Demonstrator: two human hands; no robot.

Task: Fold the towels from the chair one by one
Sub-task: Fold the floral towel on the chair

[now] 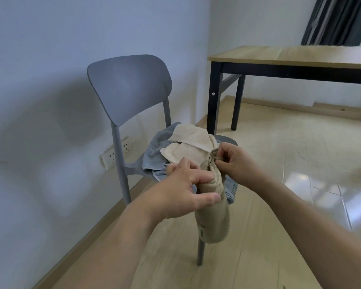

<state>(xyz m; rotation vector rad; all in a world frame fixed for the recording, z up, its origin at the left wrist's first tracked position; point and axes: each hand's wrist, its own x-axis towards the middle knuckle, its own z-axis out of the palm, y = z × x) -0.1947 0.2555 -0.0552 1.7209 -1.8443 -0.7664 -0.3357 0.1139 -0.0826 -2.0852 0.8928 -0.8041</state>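
here the tan towel hangs lengthwise between both hands, just in front of the chair; the right hand pinches its top corner, the left hand grips lower, fingers curled round the bunched edge.

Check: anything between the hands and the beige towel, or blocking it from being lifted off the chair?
Nothing visible. The left hand and right hand both already grip the beige towel, which hangs over the front of the chair.
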